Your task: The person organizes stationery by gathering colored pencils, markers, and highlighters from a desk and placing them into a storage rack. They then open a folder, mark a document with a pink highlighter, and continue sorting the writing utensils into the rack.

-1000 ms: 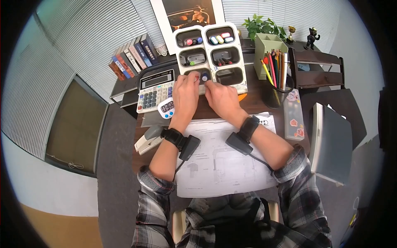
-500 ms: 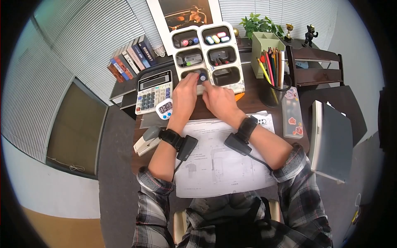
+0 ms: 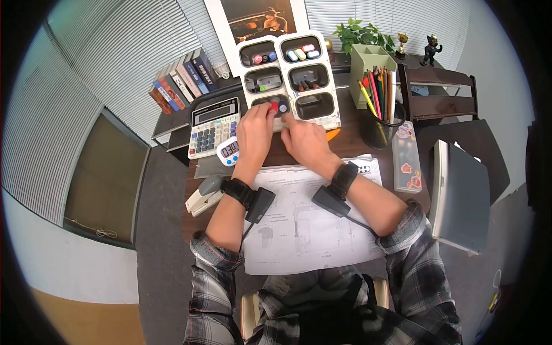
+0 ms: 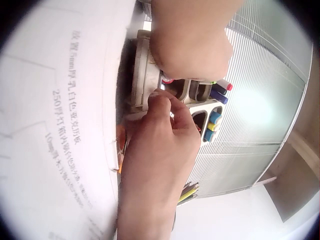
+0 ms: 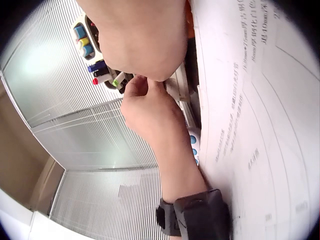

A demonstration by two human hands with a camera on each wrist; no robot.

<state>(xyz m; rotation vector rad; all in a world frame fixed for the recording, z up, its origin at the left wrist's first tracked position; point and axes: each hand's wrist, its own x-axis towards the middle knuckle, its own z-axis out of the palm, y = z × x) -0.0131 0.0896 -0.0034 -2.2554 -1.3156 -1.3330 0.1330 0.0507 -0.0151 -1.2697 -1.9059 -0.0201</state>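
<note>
The white desk organizer (image 3: 336,109) stands propped at the back of the desk, with compartments in two columns. At its lower left compartment, my left hand (image 3: 255,138) pinches a small red-ended item (image 3: 273,107); its exact kind I cannot tell. Right beside that sits a dark blue-ended item (image 3: 283,107). My right hand (image 3: 310,142) has thumb and index together at the front rim of the same compartment. In the left wrist view, the right hand's thumb (image 4: 159,104) lies against the organizer's front wall. The left hand (image 4: 192,45) covers much of the compartment there.
Highlighters (image 3: 302,54) and markers (image 3: 264,58) lie in the upper compartments. A calculator (image 3: 213,129), white timer (image 3: 227,150) and stapler (image 3: 204,196) are at left. Papers (image 3: 310,230) cover the front. A pencil cup (image 3: 379,135) and sticker-covered case (image 3: 407,161) stand right.
The left fingers have shifted slightly left in the lower left compartment, and more of the red-ended item shows beside the blue-ended one. The right hand stays at the rim.
</note>
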